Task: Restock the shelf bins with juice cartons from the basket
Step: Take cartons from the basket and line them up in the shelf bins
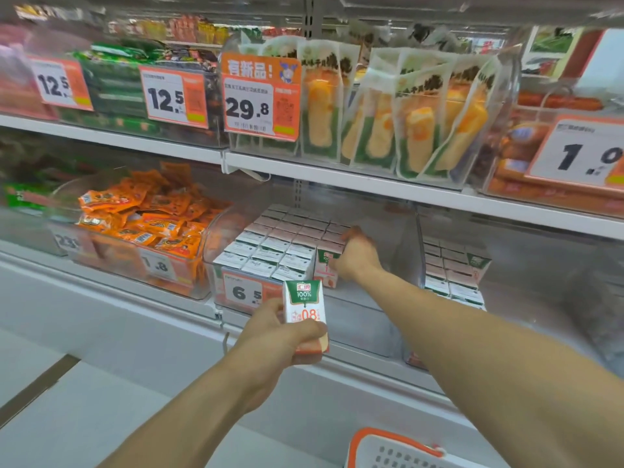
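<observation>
My left hand (270, 336) held a small white, green and orange juice carton (305, 314) upright, fingers wrapped round its lower half, just in front of the clear plastic shelf bin (398, 251). I judged the carton light and stiff at the corners but soft on its flat faces, so a grip across the narrow sides, not squeezing the panels, seemed safest. My right hand (356, 255) reached into the bin, fingers curled on a standing carton (326, 268) at the right end of the near row of packed cartons (277, 244). The white basket with orange rim (395, 445) sat near me, bottom right; what it held I could not tell.
</observation>
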Tool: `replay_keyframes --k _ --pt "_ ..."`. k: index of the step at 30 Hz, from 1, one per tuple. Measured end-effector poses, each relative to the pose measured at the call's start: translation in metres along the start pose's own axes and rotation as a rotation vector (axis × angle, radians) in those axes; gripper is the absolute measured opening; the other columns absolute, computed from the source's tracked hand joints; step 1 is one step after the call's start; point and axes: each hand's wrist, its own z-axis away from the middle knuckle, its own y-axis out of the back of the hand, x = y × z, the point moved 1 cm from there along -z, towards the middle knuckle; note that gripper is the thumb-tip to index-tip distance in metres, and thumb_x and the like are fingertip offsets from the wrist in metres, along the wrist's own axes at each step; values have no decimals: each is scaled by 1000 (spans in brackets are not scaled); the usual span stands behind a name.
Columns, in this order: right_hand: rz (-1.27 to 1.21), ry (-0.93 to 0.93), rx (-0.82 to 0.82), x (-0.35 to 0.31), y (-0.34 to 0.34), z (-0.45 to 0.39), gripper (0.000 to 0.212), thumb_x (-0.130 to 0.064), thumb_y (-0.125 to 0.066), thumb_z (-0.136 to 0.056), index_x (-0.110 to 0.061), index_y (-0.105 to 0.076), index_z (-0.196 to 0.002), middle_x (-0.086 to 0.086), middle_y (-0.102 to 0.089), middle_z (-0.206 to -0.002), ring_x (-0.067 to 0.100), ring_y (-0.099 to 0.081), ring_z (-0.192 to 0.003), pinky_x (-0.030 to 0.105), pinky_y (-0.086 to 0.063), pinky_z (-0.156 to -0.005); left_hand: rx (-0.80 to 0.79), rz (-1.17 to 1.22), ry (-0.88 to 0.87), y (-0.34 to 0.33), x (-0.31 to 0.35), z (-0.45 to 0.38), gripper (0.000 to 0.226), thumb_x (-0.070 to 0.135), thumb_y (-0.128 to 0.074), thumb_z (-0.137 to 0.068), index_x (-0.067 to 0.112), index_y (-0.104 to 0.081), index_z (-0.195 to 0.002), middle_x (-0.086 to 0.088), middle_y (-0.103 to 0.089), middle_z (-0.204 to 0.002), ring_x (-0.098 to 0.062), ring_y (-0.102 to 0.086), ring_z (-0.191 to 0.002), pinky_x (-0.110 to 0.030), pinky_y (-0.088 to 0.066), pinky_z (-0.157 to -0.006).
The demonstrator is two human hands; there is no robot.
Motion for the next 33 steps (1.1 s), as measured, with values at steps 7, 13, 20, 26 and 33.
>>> replay_keyframes --k 7,13,20,26,33 --pt "-258 324 -24 -11 73 76 4 -18 -68 -88 -17 -68 -92 -2 -70 -81 8 -65 -70 22 -49 -67 -118 124 91 -13 13 8 28 25 -56 -93 6 -65 -112 -25 -69 -102 -39 -68 -86 -43 -56 -72" --pt "-428 235 -427 39 126 152 28 -35 -71 -87 -17 -64 -108 2 -68 -85 17 -68 -66 26 -51 -52 -324 -164 -72 -48 15 24 33 4 -68 -88 9 -60 -120 -22 -70 -110 -32 -70 -89 -37 -58 -70" --pt "-959 88 -367 122 154 185 38 -5 -86 -67 2 -69 -100 19 -71 -100 28 -71 -81 28 -57 -71 -514 -526 -310 -115 13 36 52 20 -76 -85 24 -47 -128 -1 -67 -112 -11 -69 -91 -34 -59 -84" --pt "-770 82 209 177 200 162 33 1 -77 -78 -6 -65 -107 11 -73 -100 21 -73 -78 23 -59 -69 -101 -985 -726 -149 5 3 84 42 -78 -77 26 -30 -144 8 -36 -139 -11 -35 -132 -26 -30 -110" --pt "-230 -50 252 229 187 58 35 -6 -82 -73 -18 -65 -102 9 -72 -102 23 -68 -90 19 -51 -72 -57 -1125 -640 -167 -20 -24 120 46 -87 -66 19 -9 -154 -1 -27 -144 -24 -45 -127 -34 -41 -104"
